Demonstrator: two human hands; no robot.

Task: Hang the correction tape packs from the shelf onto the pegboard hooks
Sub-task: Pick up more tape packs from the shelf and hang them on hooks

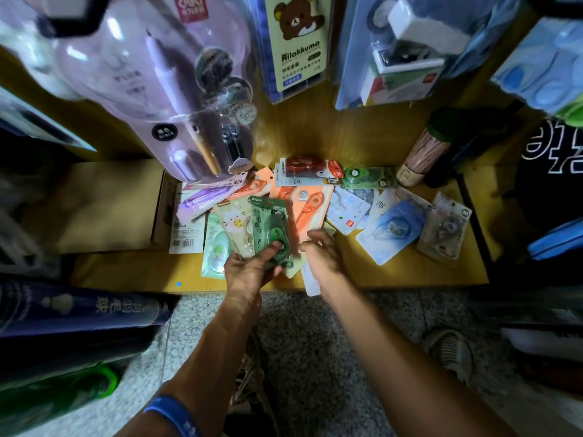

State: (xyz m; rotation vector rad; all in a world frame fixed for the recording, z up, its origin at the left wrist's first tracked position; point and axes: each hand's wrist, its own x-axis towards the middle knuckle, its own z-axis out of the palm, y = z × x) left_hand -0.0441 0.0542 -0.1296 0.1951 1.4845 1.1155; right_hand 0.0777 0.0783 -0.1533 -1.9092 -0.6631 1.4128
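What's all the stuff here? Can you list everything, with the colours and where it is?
dark green pack: one, held in left hand
orange packs: a few, mid shelf
red pack: one, back of shelf
light green pack: one, beside red
blue pack: one, right side
wooden shelf: one, yellow-brown
bear pack: one, yellow, hanging above
cardboard box: one, brown, left
left hand: grips dark green pack
right hand: over the pile

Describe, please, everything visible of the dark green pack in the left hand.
The dark green pack is a printed card with a clear blister over a green correction tape dispenser. It is held tilted above the shelf, its top pointing away. The left hand grips its lower end, thumb on the blister. It overlaps a cream pack beneath.
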